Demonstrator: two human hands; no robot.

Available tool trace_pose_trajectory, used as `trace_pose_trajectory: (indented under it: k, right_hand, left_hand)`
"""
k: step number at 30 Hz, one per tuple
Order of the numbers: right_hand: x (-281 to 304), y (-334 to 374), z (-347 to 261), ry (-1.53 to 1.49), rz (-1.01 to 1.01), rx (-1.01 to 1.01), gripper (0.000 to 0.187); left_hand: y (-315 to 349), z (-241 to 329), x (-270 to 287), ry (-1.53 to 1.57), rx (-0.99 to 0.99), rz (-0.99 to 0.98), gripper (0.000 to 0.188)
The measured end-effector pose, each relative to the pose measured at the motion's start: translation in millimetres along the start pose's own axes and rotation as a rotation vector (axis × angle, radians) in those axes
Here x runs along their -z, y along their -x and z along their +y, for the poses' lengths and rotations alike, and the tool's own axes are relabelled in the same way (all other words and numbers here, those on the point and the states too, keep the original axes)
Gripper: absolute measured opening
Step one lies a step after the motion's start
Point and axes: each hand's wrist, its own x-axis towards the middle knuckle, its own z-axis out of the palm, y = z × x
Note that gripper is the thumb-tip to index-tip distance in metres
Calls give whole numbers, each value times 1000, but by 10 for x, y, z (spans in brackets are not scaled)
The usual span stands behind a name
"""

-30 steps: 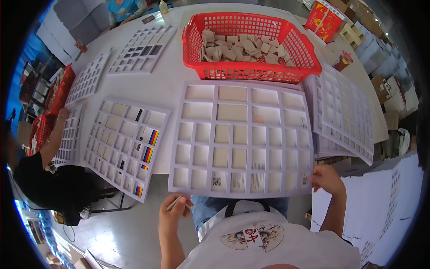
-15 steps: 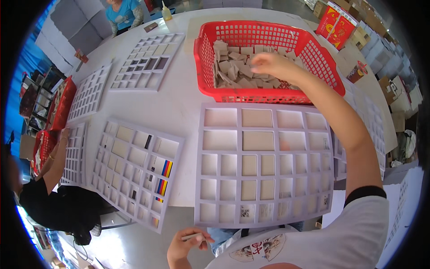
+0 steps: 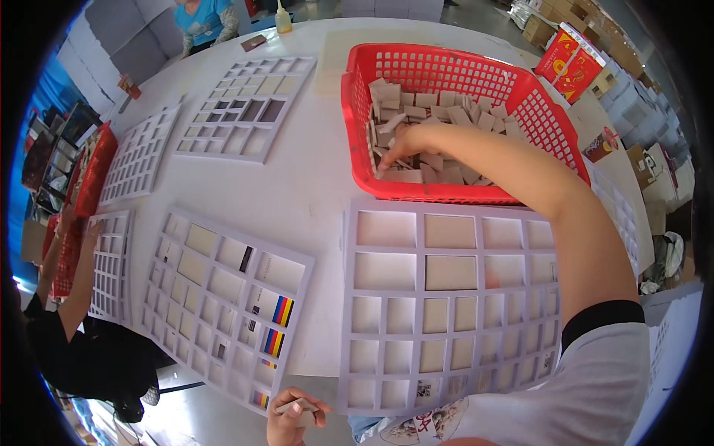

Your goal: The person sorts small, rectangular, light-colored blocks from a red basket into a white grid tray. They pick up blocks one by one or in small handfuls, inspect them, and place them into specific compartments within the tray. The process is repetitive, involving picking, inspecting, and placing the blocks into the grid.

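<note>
On the white bench (image 3: 320,175), the large pale-lilac gridded tray (image 3: 346,327) lies flat on the near side, its rows running left to right; the right arm hides its right edge, the shirt its near-right corner. Just beyond it, the red perforated plastic basket (image 3: 355,119) has its long axis left to right. The right hand (image 3: 407,145) bends down among its flat beige square pieces (image 3: 439,99), fingers leftward; whether it grips one I can't tell. The left hand (image 3: 294,416), near the tray's near-left corner, curls around a flat beige piece (image 3: 306,418), partly covered by fingers.
</note>
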Motion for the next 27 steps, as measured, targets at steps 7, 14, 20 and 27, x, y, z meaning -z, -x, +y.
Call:
trace_pose_trajectory:
  k: [7, 14, 20, 27]
  right_hand:
    - [-112, -696, 617, 3, 332, 13, 99]
    - [9, -260, 482, -388, 240, 68, 106]
    - [28, -103, 350, -525, 213, 8, 94]
    - [556, -3, 770, -704, 442, 300, 69]
  left_hand:
    - [-94, -1, 20, 22, 15, 15, 37]
    - [-27, 10, -86, 208, -92, 58, 50]
    - [31, 88, -159, 377, -143, 136, 50]
    - [-9, 219, -394, 122, -170, 177, 39]
